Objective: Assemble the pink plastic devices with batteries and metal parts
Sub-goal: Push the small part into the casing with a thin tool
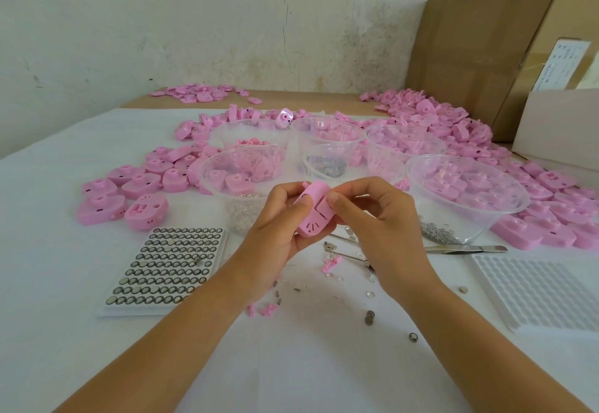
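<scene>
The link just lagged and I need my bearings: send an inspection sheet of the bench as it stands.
Surface: white sheet over the table.
Job's things: one pink device held above the table; battery tray at left, nearly full; clear bowls of pink and metal parts behind; pink devices piled left and right.
Clutter: tweezers, loose batteries and pink scraps near the hands; white tray at right.
Hands: left hand grips the pink device; right hand pinches its upper edge.
Cables: nothing seen.
Surroundings: cracked wall behind; cardboard boxes at right.

Head-worn view — forward and down, close over table [324, 364]
</scene>
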The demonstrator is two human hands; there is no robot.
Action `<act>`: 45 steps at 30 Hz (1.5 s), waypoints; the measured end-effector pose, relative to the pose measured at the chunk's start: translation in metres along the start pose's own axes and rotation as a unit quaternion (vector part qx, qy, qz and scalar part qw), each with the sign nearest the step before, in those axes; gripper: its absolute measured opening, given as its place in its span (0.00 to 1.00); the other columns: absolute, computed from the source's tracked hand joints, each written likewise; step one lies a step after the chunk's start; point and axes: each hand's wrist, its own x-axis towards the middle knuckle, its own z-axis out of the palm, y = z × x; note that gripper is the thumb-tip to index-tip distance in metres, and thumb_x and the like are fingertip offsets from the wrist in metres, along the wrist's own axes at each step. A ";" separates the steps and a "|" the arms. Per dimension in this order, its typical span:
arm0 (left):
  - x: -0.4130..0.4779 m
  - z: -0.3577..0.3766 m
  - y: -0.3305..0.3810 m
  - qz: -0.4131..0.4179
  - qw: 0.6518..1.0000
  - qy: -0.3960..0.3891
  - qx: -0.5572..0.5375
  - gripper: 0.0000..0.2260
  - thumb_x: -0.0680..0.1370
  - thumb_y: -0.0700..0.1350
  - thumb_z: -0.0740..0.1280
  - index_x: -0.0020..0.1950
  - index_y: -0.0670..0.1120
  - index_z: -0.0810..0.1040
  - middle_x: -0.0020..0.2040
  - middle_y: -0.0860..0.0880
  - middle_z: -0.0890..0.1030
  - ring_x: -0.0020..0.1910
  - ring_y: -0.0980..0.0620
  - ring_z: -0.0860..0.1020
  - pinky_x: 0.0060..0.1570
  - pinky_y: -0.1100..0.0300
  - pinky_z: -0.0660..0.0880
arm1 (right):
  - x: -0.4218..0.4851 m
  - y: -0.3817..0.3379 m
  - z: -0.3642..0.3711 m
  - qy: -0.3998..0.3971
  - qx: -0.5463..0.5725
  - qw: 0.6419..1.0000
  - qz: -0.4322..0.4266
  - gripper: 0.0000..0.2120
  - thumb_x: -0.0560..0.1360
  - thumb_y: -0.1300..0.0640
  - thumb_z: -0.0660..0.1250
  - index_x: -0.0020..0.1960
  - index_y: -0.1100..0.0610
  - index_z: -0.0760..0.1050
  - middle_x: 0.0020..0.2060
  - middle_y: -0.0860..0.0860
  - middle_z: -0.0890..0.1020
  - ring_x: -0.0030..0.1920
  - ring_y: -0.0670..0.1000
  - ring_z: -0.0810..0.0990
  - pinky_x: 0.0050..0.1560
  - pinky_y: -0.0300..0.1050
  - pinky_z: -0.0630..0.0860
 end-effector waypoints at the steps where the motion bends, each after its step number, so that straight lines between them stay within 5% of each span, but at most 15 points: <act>1: 0.000 0.000 0.000 -0.001 1.000 -0.001 0.003 0.17 0.69 0.48 0.65 0.55 0.44 0.73 0.53 0.45 0.78 0.48 0.55 0.82 0.45 0.62 0.78 | -0.001 0.000 0.001 0.004 -0.003 1.000 -0.006 0.09 0.72 0.63 0.69 0.37 0.50 0.78 0.41 0.52 0.82 0.40 0.46 0.81 0.41 0.37 0.79; 12: -0.002 0.002 -0.001 0.023 0.992 0.014 0.122 0.20 0.68 0.49 0.68 0.57 0.46 0.71 0.57 0.45 0.77 0.51 0.54 0.82 0.44 0.66 0.77 | 0.000 0.000 0.001 -0.028 0.041 0.999 0.022 0.10 0.71 0.66 0.70 0.36 0.52 0.79 0.36 0.49 0.82 0.39 0.46 0.81 0.40 0.36 0.77; 18: 0.000 -0.002 0.005 0.024 0.993 0.018 0.114 0.19 0.65 0.45 0.71 0.54 0.46 0.74 0.46 0.51 0.83 0.45 0.51 0.83 0.42 0.63 0.79 | 0.010 0.002 -0.011 -0.094 0.154 0.977 0.110 0.17 0.67 0.68 0.72 0.52 0.53 0.77 0.36 0.51 0.79 0.41 0.52 0.80 0.50 0.45 0.78; 22: -0.001 -0.002 0.007 0.047 0.988 0.036 0.143 0.17 0.66 0.42 0.72 0.54 0.49 0.76 0.47 0.48 0.82 0.45 0.49 0.83 0.39 0.61 0.79 | 0.011 0.003 -0.011 -0.093 0.154 0.976 0.124 0.08 0.67 0.65 0.73 0.42 0.54 0.80 0.33 0.51 0.81 0.38 0.50 0.81 0.46 0.41 0.79; 25: -0.001 -0.004 0.009 0.096 0.973 0.082 0.195 0.15 0.73 0.35 0.69 0.52 0.54 0.77 0.52 0.45 0.78 0.42 0.50 0.83 0.35 0.61 0.79 | 0.013 0.006 -0.016 -0.105 -0.031 0.989 0.103 0.07 0.67 0.58 0.75 0.31 0.51 0.80 0.27 0.45 0.80 0.30 0.43 0.76 0.35 0.34 0.75; 28: -0.002 -0.004 0.008 0.139 0.956 0.117 0.229 0.15 0.72 0.37 0.70 0.47 0.57 0.78 0.48 0.46 0.79 0.33 0.53 0.81 0.28 0.64 0.76 | 0.008 0.006 -0.015 -0.284 -0.235 0.929 0.033 0.07 0.66 0.56 0.76 0.32 0.47 0.81 0.28 0.40 0.80 0.27 0.38 0.74 0.30 0.33 0.72; 31: -0.003 -0.003 0.005 0.144 0.951 0.119 0.247 0.13 0.69 0.41 0.72 0.45 0.60 0.78 0.46 0.46 0.79 0.32 0.51 0.80 0.26 0.64 0.75 | 0.001 0.011 -0.007 -0.361 -0.271 0.892 -0.017 0.02 0.66 0.55 0.76 0.38 0.49 0.84 0.31 0.39 0.78 0.32 0.39 0.74 0.35 0.32 0.70; 38: -0.003 -0.003 0.004 0.128 0.953 0.109 0.252 0.12 0.69 0.44 0.69 0.46 0.60 0.77 0.44 0.51 0.79 0.31 0.53 0.80 0.28 0.61 0.77 | -0.006 0.013 0.002 -0.365 -0.299 0.879 -0.066 0.02 0.69 0.58 0.73 0.41 0.52 0.84 0.36 0.43 0.81 0.33 0.39 0.74 0.41 0.37 0.74; 45: -0.003 -0.002 0.005 0.132 0.955 0.116 0.240 0.12 0.68 0.43 0.69 0.45 0.60 0.77 0.46 0.47 0.78 0.33 0.54 0.80 0.28 0.63 0.76 | -0.007 0.008 0.006 -0.380 -0.340 0.856 -0.092 0.04 0.72 0.58 0.69 0.44 0.56 0.82 0.32 0.38 0.73 0.34 0.40 0.72 0.39 0.28 0.67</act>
